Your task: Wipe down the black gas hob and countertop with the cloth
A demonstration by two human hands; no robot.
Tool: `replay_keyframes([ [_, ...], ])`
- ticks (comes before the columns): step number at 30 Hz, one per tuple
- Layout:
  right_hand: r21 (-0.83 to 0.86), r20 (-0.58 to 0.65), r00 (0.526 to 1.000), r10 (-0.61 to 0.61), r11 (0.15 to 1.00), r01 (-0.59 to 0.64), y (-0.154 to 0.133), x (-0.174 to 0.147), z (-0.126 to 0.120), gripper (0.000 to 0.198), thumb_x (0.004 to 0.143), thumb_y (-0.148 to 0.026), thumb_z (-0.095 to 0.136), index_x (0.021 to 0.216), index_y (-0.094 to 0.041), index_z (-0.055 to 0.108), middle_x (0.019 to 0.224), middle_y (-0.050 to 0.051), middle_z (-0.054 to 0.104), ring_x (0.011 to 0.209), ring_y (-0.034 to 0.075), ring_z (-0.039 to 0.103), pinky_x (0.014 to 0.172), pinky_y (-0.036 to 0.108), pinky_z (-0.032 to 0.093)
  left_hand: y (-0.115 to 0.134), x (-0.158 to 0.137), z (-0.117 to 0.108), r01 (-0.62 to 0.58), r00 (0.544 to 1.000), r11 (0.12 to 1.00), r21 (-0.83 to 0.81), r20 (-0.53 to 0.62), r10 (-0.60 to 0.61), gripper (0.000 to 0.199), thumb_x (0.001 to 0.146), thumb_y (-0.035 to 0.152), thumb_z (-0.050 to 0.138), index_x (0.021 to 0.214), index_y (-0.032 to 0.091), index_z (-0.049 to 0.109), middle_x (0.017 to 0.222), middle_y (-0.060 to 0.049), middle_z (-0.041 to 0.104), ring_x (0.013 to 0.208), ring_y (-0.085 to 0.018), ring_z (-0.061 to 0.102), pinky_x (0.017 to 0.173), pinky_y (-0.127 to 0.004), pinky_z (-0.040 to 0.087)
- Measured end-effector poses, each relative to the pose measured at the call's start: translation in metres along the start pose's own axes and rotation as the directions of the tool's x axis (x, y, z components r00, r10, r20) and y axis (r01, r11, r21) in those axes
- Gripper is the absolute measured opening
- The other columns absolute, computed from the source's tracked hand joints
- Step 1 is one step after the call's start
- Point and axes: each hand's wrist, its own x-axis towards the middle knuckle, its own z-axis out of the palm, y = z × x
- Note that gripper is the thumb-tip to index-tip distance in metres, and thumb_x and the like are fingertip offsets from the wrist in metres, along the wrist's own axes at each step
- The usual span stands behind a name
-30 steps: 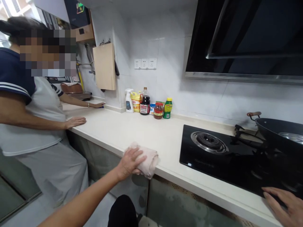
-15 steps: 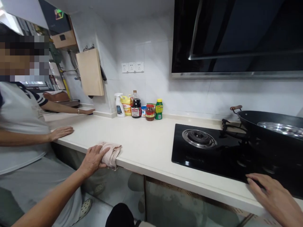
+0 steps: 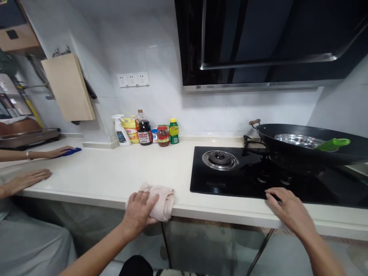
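Observation:
My left hand (image 3: pixel 139 211) grips a pale pink cloth (image 3: pixel 161 199) at the front edge of the white countertop (image 3: pixel 115 172). Part of the cloth folds down over that edge. My right hand (image 3: pixel 287 207) rests at the counter's front rim, by the lower border of the black gas cooktop (image 3: pixel 207 188). Its fingers are bent and a little apart, with nothing seen in them. A large black wok (image 3: pixel 276 132) sits over the right burner, with a shiny metal piece (image 3: pixel 296 141) and a green-handled utensil (image 3: pixel 333 144) in it.
Along the wall stand a spray bottle (image 3: pixel 122 132), a yellow jug (image 3: pixel 130 130), a dark sauce bottle (image 3: pixel 144 132), a red-lidded jar (image 3: pixel 163 137) and a green bottle (image 3: pixel 174 132). On the left, another person's hand (image 3: pixel 59 151) lies on a blue cloth (image 3: pixel 71 151). A range hood (image 3: pixel 258 42) hangs above.
My view has turned right, showing more of the wok and its green-handled utensil. My left hand and the pink cloth have slid right along the counter edge. The co-worker's blue cloth now shows.

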Motion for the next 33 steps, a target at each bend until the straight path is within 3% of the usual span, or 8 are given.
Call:
replay_keyframes([
  [5,0.224,-0.187,0.980,0.060,0.974,-0.017,-0.022,-0.011,-0.006,0.032,0.095,-0.050,0.050,0.100,-0.026,0.071,0.113,0.007,0.070,0.109,0.026,0.064,0.099,0.046,0.049,0.082,0.048,-0.019,-0.024,0.992,0.996,-0.089,0.122,0.035,0.089,0.062,0.052,0.092,0.140,0.027,0.057,0.126,-0.015,0.064,0.115,-0.038,0.056,0.099,-0.053,0.040],
  [11,0.438,-0.186,0.981,-0.047,0.890,0.126,-0.140,-0.051,-0.014,0.022,0.099,-0.035,0.052,0.114,-0.028,0.066,0.120,0.007,0.067,0.113,0.024,0.065,0.095,0.038,0.056,0.163,0.093,-0.028,-0.119,0.990,0.966,-0.229,0.041,0.132,0.086,0.068,0.046,0.090,0.142,0.021,0.054,0.121,-0.018,0.064,0.113,-0.038,0.057,0.095,-0.057,0.044],
  [14,0.425,-0.102,0.944,-0.315,0.844,0.327,-0.188,-0.064,0.004,0.043,0.095,-0.026,0.056,0.137,-0.027,0.055,0.134,0.010,0.062,0.127,0.026,0.060,0.104,0.042,0.055,0.201,0.114,-0.024,-0.122,0.992,0.950,-0.287,-0.073,0.105,0.057,0.083,0.034,0.077,0.135,0.021,0.059,0.112,-0.017,0.066,0.108,-0.036,0.058,0.093,-0.057,0.045],
  [18,0.340,-0.110,0.941,-0.320,0.877,0.338,-0.194,-0.073,0.040,0.071,0.090,-0.024,0.062,0.155,-0.024,0.034,0.149,0.015,0.050,0.141,0.033,0.048,0.112,0.052,0.050,0.230,0.130,-0.017,-0.121,0.986,0.936,-0.330,-0.147,0.076,0.025,0.093,0.024,0.062,0.117,0.022,0.069,0.102,-0.016,0.067,0.098,-0.032,0.060,0.086,-0.053,0.047],
  [22,0.303,-0.157,0.947,-0.281,0.899,0.317,-0.171,-0.078,0.055,0.082,0.090,-0.028,0.066,0.159,-0.021,0.023,0.154,0.018,0.045,0.141,0.035,0.048,0.110,0.052,0.051,0.216,0.126,-0.016,-0.167,0.984,0.894,-0.416,-0.129,0.123,0.033,0.090,0.029,0.067,0.122,0.022,0.069,0.104,-0.016,0.068,0.100,-0.033,0.060,0.084,-0.051,0.050],
  [27,0.148,-0.068,0.922,-0.382,0.910,0.388,-0.168,-0.070,0.058,0.105,0.072,-0.031,0.085,0.158,-0.021,0.026,0.147,0.019,0.051,0.136,0.039,0.051,0.107,0.056,0.052,0.149,0.108,-0.027,-0.293,0.956,0.678,-0.675,-0.186,0.229,0.064,0.083,0.038,0.076,0.143,0.027,0.057,0.133,-0.017,0.066,0.117,-0.033,0.062,0.096,-0.050,0.054],
  [30,0.000,0.034,0.954,-0.299,0.954,0.299,-0.192,-0.055,0.081,0.096,0.059,-0.038,0.093,0.143,-0.024,0.049,0.136,0.020,0.058,0.125,0.045,0.056,0.101,0.068,0.048,0.099,0.105,-0.035,-0.170,0.985,0.560,-0.811,-0.123,0.121,0.044,0.092,0.036,0.063,0.136,0.031,0.063,0.129,-0.008,0.072,0.113,-0.025,0.069,0.096,-0.036,0.058],
  [33,-0.098,-0.004,0.965,-0.264,0.960,0.262,-0.229,-0.038,0.118,0.071,0.066,-0.041,0.088,0.128,-0.022,0.059,0.127,0.023,0.063,0.118,0.047,0.058,0.094,0.073,0.047,0.057,0.110,-0.033,0.022,0.992,0.543,-0.840,-0.049,-0.115,0.035,0.094,0.047,0.058,0.122,0.030,0.072,0.119,-0.005,0.077,0.105,-0.024,0.073,0.095,-0.035,0.059],
])
